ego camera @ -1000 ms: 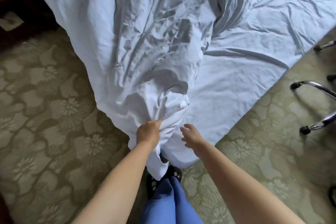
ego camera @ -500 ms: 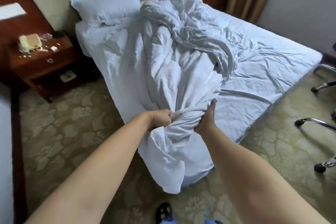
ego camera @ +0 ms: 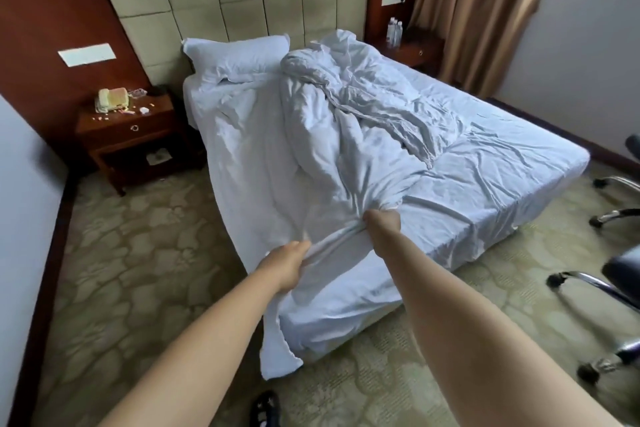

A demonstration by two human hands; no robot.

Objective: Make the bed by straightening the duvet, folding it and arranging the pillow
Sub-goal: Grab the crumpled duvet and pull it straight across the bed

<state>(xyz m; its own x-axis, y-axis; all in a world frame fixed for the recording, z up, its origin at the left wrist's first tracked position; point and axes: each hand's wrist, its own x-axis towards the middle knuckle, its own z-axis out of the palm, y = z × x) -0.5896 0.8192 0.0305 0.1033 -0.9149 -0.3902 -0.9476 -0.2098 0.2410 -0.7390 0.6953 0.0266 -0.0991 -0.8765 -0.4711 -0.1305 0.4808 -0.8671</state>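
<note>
Both arms reach out, left hand (ego camera: pixel 285 265) and right hand (ego camera: pixel 384 222) fingers clamped on the duvet (ego camera: pixel 332 156).

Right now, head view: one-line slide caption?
Both hands, left hand and right hand, grip the crumpled white duvet at the foot corner of the bed, pillow at headboard.

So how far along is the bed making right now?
Early. Nothing looks finished: the duvet lies bunched and twisted down the middle of the bed. In hand: the left hand and right hand both grip its foot-end edge, bunched between them. Left: spreading it flat, folding it, and arranging the pillow, which sits at the headboard with the duvet overlapping its lower edge.
</note>
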